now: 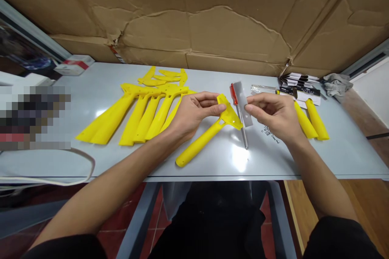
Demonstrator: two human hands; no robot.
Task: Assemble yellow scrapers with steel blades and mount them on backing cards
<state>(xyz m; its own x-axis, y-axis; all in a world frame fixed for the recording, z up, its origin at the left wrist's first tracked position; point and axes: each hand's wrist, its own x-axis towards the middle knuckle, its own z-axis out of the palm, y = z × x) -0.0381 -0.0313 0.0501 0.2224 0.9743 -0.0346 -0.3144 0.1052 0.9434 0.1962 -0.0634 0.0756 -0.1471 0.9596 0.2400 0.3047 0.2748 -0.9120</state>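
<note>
Over the grey bench (121, 162), left hand (194, 113) is pinching the scraper (209, 131) head steady while right hand (273, 115) is pinching the blade (244, 105), best kept square to its slot.

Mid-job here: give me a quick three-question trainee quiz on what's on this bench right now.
1. True or false: the left hand holds a yellow scraper handle by its wide head.
2. What does the right hand pinch? A) metal blade B) grey rag C) screwdriver
3. Fill in: the row of spare yellow handles lies to the person's ____.

Key: 1 true; 2 A; 3 left.
</note>
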